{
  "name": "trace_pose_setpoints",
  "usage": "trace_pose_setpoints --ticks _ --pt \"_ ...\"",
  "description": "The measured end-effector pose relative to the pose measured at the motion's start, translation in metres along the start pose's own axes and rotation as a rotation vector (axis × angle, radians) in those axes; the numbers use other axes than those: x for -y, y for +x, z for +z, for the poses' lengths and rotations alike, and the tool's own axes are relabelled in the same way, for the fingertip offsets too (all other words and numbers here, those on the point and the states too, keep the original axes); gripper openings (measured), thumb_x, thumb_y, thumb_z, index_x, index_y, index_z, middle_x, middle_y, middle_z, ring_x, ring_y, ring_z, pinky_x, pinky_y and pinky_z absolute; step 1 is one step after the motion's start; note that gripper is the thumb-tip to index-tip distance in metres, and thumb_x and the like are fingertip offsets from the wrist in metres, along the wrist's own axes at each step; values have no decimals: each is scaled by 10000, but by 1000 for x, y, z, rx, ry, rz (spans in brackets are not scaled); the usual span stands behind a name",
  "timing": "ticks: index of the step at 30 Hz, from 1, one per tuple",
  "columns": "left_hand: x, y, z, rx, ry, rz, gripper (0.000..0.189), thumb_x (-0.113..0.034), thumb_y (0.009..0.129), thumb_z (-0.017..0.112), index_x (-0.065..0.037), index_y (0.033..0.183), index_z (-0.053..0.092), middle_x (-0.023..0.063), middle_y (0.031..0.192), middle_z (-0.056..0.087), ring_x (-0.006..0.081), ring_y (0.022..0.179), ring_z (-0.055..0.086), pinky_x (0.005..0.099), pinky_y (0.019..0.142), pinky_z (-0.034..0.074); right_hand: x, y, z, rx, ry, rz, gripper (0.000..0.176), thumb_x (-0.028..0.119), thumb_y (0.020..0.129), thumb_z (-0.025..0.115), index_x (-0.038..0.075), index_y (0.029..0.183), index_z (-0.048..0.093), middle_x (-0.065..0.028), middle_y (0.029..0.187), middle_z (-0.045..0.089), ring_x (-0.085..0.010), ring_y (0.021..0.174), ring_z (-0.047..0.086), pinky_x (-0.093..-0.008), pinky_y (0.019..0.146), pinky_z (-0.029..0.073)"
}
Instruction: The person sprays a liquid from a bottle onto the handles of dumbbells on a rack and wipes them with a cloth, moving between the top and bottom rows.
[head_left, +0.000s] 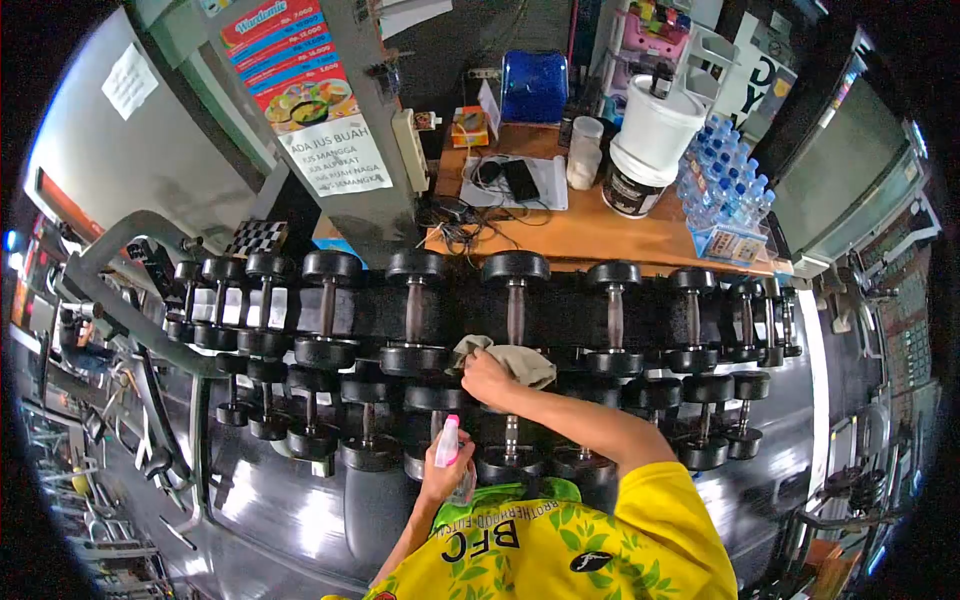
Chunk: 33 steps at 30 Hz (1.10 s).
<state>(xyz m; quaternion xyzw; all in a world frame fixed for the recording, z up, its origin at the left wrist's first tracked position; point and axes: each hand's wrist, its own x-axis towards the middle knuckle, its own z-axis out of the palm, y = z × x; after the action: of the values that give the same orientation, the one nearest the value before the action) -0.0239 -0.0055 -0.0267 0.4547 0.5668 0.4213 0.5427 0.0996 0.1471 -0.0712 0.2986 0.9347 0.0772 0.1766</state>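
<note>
My right hand (485, 378) is closed on a grey-green cloth (525, 364), which covers the near end of a black dumbbell (516, 268) in the upper row. Lower down, the fingers of my left hand (455, 466) wrap round a spray bottle (447, 445) with a pink and white top, held upright in front of my body. Beneath the hands runs the lower row, where a dumbbell (512, 462) with a metal handle lies partly under my right forearm. Just left of the cloth sits another upper-row dumbbell (414, 310).
Several black dumbbells fill the two-level rack on both sides. Behind it, a wooden counter (590, 238) holds a phone (520, 181), tangled cables (455, 225), a white bucket (658, 125) and several water bottles (725, 170). A grey metal frame (120, 295) stands at the left.
</note>
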Motion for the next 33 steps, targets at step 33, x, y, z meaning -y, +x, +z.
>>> trace_pose_setpoints --ticks 33 --pt "-3 -3 13 61 -95 12 103 -10 840 574 -22 922 513 26 739 542 94 529 540 239 471 440 -22 -103 10 -940 1118 326 615 -149 626 493 127 1171 565 -69 1340 463 -296 1181 485 -377 979 432"
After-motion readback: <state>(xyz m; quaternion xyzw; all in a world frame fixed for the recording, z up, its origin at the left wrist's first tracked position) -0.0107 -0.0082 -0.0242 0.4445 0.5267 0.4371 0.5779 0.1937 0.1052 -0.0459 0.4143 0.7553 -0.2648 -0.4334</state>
